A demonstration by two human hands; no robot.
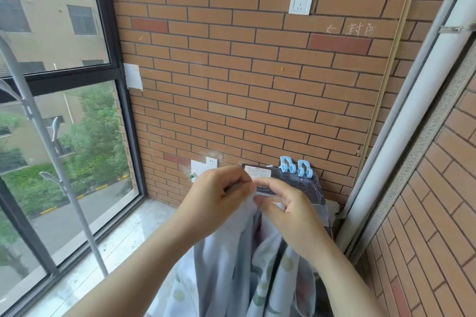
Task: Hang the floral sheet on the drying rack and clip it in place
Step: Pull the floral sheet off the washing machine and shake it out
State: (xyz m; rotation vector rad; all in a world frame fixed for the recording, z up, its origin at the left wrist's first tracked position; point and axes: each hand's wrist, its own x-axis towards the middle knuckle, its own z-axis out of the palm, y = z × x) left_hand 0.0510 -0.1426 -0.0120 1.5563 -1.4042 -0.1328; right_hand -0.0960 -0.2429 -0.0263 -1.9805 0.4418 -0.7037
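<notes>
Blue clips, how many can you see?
2. One light blue plastic clip sits atop the dark box by the brick wall; the other is just right of it. More may be hidden.

Both bare forearms reach forward from the lower edge of the view and converge toward the middle. The left hand (217, 194) shows its back to the camera, its fingers curled and pinching the top edge of the floral sheet (226, 265). The right hand (286, 207), just beside it, pinches the same edge between thumb and curled fingers. Their fingertips nearly meet.
</notes>
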